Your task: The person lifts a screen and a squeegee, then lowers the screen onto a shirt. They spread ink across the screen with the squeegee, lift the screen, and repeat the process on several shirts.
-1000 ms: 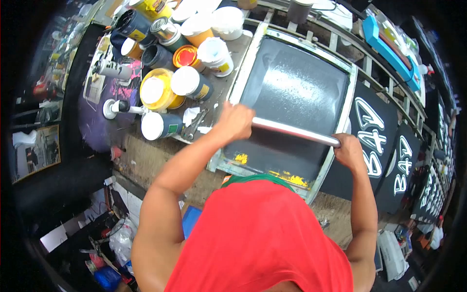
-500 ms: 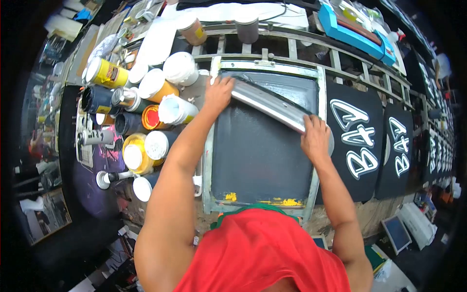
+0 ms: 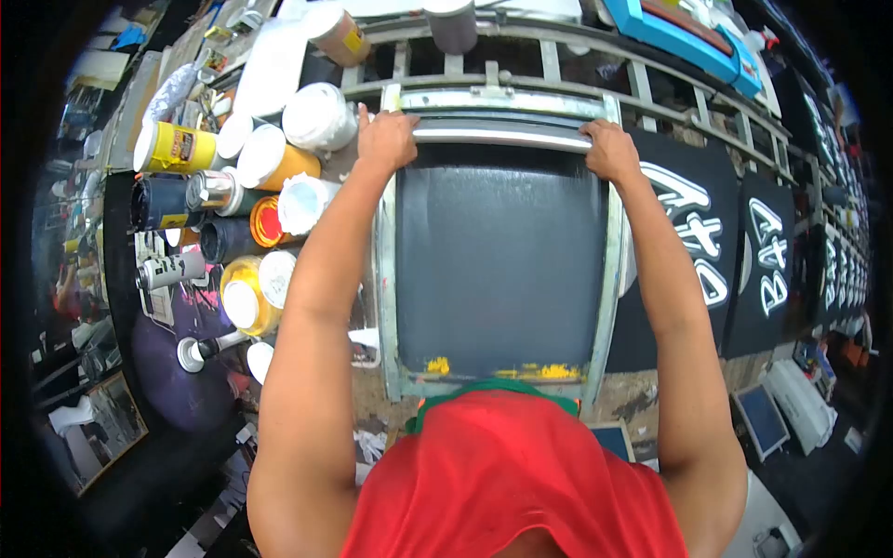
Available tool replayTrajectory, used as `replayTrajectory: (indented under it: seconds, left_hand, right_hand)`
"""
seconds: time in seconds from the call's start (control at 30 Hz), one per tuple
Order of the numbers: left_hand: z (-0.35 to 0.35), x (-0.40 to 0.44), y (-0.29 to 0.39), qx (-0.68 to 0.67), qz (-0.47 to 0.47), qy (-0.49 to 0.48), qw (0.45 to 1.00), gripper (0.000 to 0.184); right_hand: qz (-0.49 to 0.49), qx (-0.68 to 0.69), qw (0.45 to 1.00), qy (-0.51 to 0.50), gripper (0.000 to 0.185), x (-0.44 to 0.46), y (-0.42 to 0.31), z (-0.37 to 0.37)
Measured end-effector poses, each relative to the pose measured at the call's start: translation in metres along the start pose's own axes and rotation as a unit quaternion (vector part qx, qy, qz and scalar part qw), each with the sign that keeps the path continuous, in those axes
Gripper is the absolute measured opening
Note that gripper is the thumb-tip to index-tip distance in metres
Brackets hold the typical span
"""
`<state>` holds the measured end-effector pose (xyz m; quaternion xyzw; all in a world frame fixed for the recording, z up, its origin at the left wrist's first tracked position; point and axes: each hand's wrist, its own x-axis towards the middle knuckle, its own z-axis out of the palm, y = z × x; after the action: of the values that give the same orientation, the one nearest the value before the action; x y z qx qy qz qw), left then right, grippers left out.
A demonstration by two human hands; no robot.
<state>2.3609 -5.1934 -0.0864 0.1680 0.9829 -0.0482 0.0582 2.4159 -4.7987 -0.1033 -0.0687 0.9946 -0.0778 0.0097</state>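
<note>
A screen-printing frame (image 3: 388, 307) lies flat in front of me, its dark mesh (image 3: 498, 270) marked with yellow patches near the close edge. Across the far end of the mesh runs a long metal squeegee (image 3: 502, 138), level from side to side. My left hand (image 3: 386, 139) is closed around its left end. At the right end, my right hand (image 3: 612, 151) grips it with bent fingers. What touches the mesh under the squeegee is hidden. Black fabric pieces with white lettering (image 3: 693, 223) lie just right of the frame.
Several ink tubs, among them a white bucket (image 3: 319, 116) and a yellow tub (image 3: 181, 147), crowd the left side. A metal rail (image 3: 549, 60) runs behind the frame. A blue machine (image 3: 688, 42) stands at the back right. More lettered black pieces (image 3: 768, 256) continue rightward.
The squeegee has swung from a slant to level along the far end of the frame. My right hand moved away from me, and my left hand shifted slightly left. The view shifted a little.
</note>
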Motion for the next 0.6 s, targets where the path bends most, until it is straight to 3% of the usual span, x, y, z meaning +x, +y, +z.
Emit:
replayTrajectory:
  seconds: [0.1, 0.17, 0.27, 0.3, 0.33, 0.37, 0.43, 0.47, 0.5, 0.53, 0.57, 0.6]
  left_hand:
    - [0.017, -0.082, 0.012, -0.012, 0.028, 0.000, 1.000, 0.051]
    - [0.034, -0.178, 0.030, -0.066, 0.056, 0.023, 0.996, 0.042]
    - [0.045, -0.329, 0.051, -0.122, 0.051, -0.074, 0.988, 0.058]
    - [0.058, -0.376, 0.055, -0.144, 0.061, -0.061, 0.986, 0.061]
    - [0.067, -0.404, 0.055, -0.164, 0.072, -0.048, 0.983, 0.064]
    - [0.065, -0.401, 0.053, -0.163, 0.071, -0.048, 0.983, 0.064]
    - [0.055, -0.365, 0.049, -0.129, 0.089, -0.030, 0.987, 0.064]
    - [0.052, -0.330, 0.046, -0.106, 0.084, -0.012, 0.991, 0.065]
    - [0.056, -0.289, 0.040, -0.082, 0.094, 0.047, 0.991, 0.063]
    - [0.054, -0.243, 0.034, -0.061, 0.089, 0.093, 0.990, 0.061]
    - [0.060, -0.194, 0.027, -0.029, 0.073, 0.129, 0.989, 0.059]
    - [0.047, -0.150, 0.023, -0.036, 0.056, 0.116, 0.991, 0.045]
  right_hand:
    - [0.020, 0.001, 0.998, -0.054, 0.041, -0.076, -0.021, -0.001]
    - [0.027, -0.011, 0.996, -0.088, 0.044, -0.169, -0.046, -0.002]
    - [0.002, 0.043, 0.994, -0.104, 0.053, -0.325, -0.078, 0.016]
    - [0.032, 0.063, 0.978, -0.196, 0.049, -0.358, -0.096, 0.001]
    - [0.052, 0.085, 0.972, -0.214, 0.048, -0.390, -0.103, 0.007]
    - [0.051, 0.086, 0.972, -0.214, 0.048, -0.389, -0.104, 0.010]
    - [0.033, 0.111, 0.989, -0.092, 0.053, -0.373, -0.100, 0.014]
    - [0.013, 0.089, 0.995, -0.053, 0.060, -0.342, -0.091, 0.016]
    - [0.034, 0.044, 0.996, -0.075, 0.065, -0.299, -0.080, 0.019]
    - [0.025, 0.038, 0.997, -0.068, 0.065, -0.249, -0.067, 0.018]
    - [-0.004, 0.013, 1.000, 0.000, 0.062, -0.200, -0.050, 0.026]
    - [-0.022, -0.005, 0.999, 0.025, 0.055, -0.150, -0.033, 0.030]
